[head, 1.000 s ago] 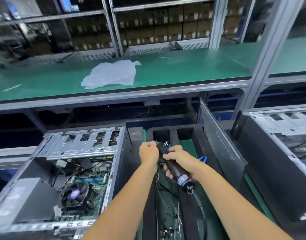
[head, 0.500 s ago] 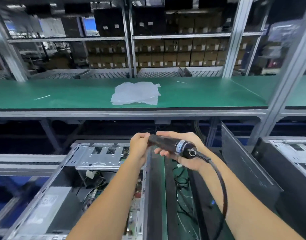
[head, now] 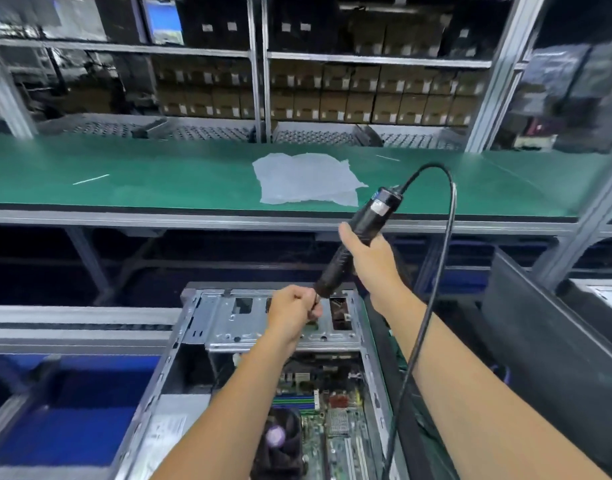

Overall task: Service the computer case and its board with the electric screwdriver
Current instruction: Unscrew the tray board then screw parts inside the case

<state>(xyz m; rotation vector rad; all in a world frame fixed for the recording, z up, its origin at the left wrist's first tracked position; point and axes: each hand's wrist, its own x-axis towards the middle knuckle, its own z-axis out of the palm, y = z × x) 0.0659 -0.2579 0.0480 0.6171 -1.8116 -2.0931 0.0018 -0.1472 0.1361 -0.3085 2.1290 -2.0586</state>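
Observation:
An open silver computer case (head: 211, 327) lies below me, its green board (head: 335, 441) with a black fan (head: 280, 441) showing inside. My right hand (head: 370, 261) grips the black electric screwdriver (head: 361, 223), which slants down-left with its cable end raised. Its black cable (head: 436, 271) loops up and falls past my right forearm. My left hand (head: 292, 315) is curled around the screwdriver's tip, just above the case's metal drive cage (head: 242, 323). The bit itself is hidden in my fingers.
A green-topped shelf (head: 159, 181) runs across behind the case with a crumpled clear plastic bag (head: 304, 178) on it. A black side panel (head: 540, 327) leans at the right, with another case (head: 606, 299) beyond. Racks of boxes fill the background. Blue bins (head: 72, 427) sit lower left.
The screwdriver has swung from lying level to slanting up, cable end high, and both hands have moved left over the open case. My view has shifted so the case sits centred.

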